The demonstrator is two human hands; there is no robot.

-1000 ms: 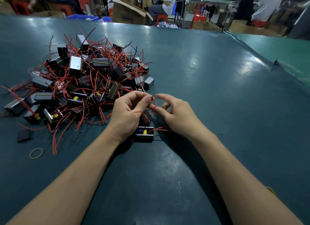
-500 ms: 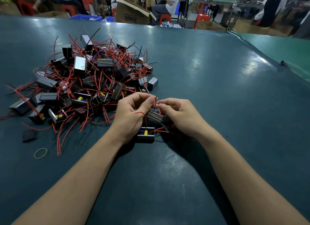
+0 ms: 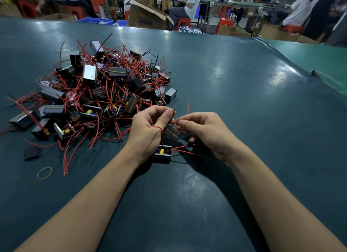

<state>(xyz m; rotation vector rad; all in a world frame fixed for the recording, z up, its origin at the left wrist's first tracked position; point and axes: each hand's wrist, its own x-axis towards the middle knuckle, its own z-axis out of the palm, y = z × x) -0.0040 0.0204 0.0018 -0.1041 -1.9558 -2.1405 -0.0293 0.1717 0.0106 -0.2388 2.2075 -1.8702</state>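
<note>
Pairing leads: the left hand (image 3: 148,133) pinches a black wire (image 3: 173,114) between thumb and forefinger; the right hand (image 3: 206,131) pinches a red wire (image 3: 187,106) near its lower end, its free tip pointing up and away.
Step, as judged: the two lead ends are being brought together, probably to twist or bundle them.
Held module (image 3: 171,133): a small dark box between the two hands, raised off the table (image 3: 244,120), just beyond the second module (image 3: 162,154).
Second module: lies on the table open side up, touching the left wrist.
Next move calls for: a fine, steady pinch and level tips, keeping the red loop (image 3: 159,128) draped over the left hand from snagging.
Hidden: the curled lower fingers cover the held module's sides, so I cannot tell which hand carries it.
Hard to make out: which module each wire runs from, and whether the tips touch.
Pile (image 3: 97,94): tangled modules and red wires, left and far of the hands.
Rubber band (image 3: 44,173): near left, apart from the pile.
</note>
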